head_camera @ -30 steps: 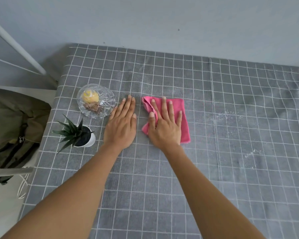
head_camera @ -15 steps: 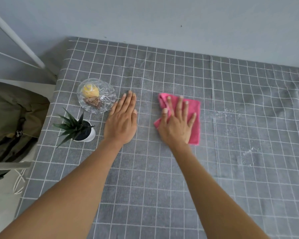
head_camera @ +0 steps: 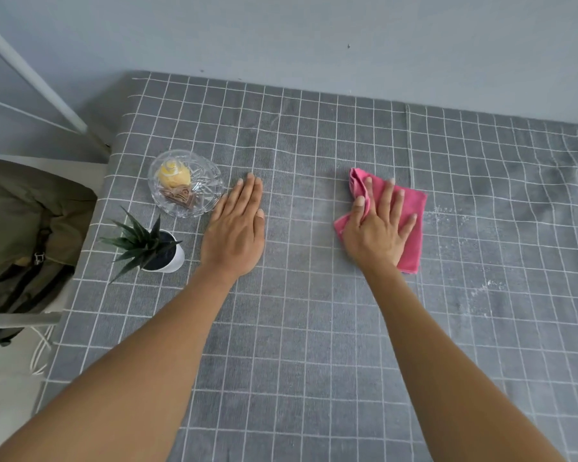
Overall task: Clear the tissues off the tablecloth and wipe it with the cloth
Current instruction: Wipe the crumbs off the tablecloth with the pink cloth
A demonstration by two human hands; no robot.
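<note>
Right hand (head_camera: 377, 231) flat, fingers spread, pressing pink cloth (head_camera: 411, 225) onto grey checked tablecloth (head_camera: 314, 328). Left hand (head_camera: 236, 228) flat on tablecloth, holding nothing, beside glass bowl (head_camera: 186, 183).

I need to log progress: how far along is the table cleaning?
Done: no tissues show on the grey checked tablecloth. In hand: the right hand presses the pink cloth flat; the left hand rests flat. Left: white specks right of the cloth.

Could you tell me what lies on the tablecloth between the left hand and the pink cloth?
Only bare tablecloth, seen in the head view, separates left hand and pink cloth.
</note>
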